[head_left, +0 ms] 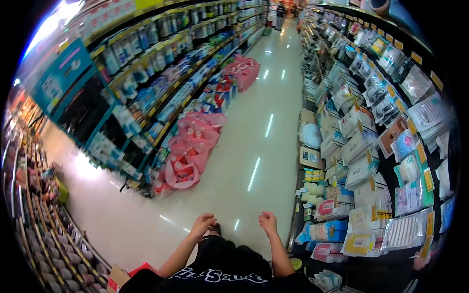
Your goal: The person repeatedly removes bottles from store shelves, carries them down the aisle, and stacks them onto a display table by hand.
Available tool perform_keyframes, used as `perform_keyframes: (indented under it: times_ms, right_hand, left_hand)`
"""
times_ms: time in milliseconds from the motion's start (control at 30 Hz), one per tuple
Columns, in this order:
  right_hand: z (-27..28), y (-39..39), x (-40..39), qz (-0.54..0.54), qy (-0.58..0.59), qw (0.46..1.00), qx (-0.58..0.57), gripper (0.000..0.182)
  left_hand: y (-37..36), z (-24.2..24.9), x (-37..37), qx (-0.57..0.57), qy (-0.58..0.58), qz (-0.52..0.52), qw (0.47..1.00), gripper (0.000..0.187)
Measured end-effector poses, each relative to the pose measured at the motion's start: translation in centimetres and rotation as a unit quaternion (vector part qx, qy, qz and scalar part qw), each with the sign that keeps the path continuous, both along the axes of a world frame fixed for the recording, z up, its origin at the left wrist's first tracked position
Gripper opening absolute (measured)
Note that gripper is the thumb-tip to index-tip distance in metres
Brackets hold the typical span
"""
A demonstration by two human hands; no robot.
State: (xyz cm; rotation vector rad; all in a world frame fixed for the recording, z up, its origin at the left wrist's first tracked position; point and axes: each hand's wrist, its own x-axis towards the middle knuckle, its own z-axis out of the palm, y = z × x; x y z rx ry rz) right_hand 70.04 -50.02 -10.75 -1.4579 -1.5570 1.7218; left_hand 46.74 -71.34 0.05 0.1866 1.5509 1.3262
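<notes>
The left hand (202, 224) and right hand (268, 222) are hovering over the aisle floor (242, 146), fingers loosely half-open — pink bags (188, 154) lying at eleven o'clock, packets (362, 171) lining two o'clock.

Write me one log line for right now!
left hand: raised, looks empty | right hand: raised, looks empty | pink bags: on floor, left side | packets: right side | person: far ahead

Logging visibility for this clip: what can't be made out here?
All in the head view:
- Fingertip detail on left hand and right hand: too small.
- Many labels on the right-hand packets: too small.
- Distant person: small, blurred.
- Far pink bag's contents: hidden by its plastic.
- Lower shelving: cut off by the picture's dark rim.
</notes>
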Motion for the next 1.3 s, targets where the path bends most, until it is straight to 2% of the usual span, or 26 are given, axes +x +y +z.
perform_keyframes:
  times_ms: [33,133,233,333,433,533,633,733,767,867,967,1067,1167,1300]
  right_hand:
    - [0.5,1.9,-0.2,-0.019,0.019,0.999,0.023,0.033]
    - [4.1,8.1,-1.7,-0.015,0.080,0.990,0.114,0.035]
    - [10.4,14.5,-4.5,0.002,0.130,0.983,0.127,0.039]
    - [13.3,20.8,-7.9,0.029,0.170,0.974,0.144,0.046]
    - [17.2,26.1,-11.7,0.069,0.131,0.979,0.138,0.052]
    - [19.7,31.5,-14.3,0.135,0.056,0.965,0.216,0.061]
    - [19.8,36.5,-15.5,0.152,-0.042,0.967,0.201,0.073]
    - [16.2,41.7,-15.8,0.192,-0.132,0.934,0.271,0.082]
    - [15.9,43.5,-15.8,0.229,-0.191,0.926,0.234,0.089]
    - [14.8,49.9,-16.9,0.283,-0.273,0.913,0.111,0.092]
    - [11.8,57.7,-18.0,0.286,-0.249,0.916,0.130,0.093]
    - [11.0,67.1,-20.6,0.304,-0.242,0.907,0.163,0.090]
    - [14.4,74.6,-24.5,0.306,-0.213,0.906,0.201,0.086]
    - [17.5,85.4,-30.6,0.291,-0.156,0.888,0.320,0.078]
  left_hand:
    - [1.9,-1.3,-1.1,-0.013,0.071,-0.034,0.997,0.041]
    - [7.5,-3.5,-4.8,-0.029,0.170,-0.085,0.981,0.041]
    - [14.3,-5.6,-8.8,-0.027,0.191,-0.079,0.978,0.038]
    - [21.8,-7.7,-12.5,-0.029,0.218,-0.075,0.973,0.037]
    - [30.7,-6.5,-15.7,-0.031,0.273,-0.099,0.956,0.038]
    - [40.1,-3.7,-18.2,0.030,0.257,-0.111,0.960,0.039]
    - [48.9,-0.5,-20.0,0.070,0.281,-0.159,0.944,0.040]
    - [56.8,2.0,-21.5,0.106,0.292,-0.188,0.932,0.040]
    - [59.2,2.4,-22.1,0.118,0.292,-0.194,0.929,0.040]
    - [66.1,3.0,-24.5,0.107,0.340,-0.230,0.905,0.040]
    - [72.1,1.9,-26.9,0.101,0.344,-0.212,0.909,0.042]
    - [76.7,0.7,-29.6,0.023,0.344,-0.218,0.913,0.044]
    - [80.7,-0.7,-32.2,0.005,0.360,-0.202,0.911,0.046]
    - [86.9,-1.7,-34.6,-0.044,0.365,-0.158,0.916,0.047]
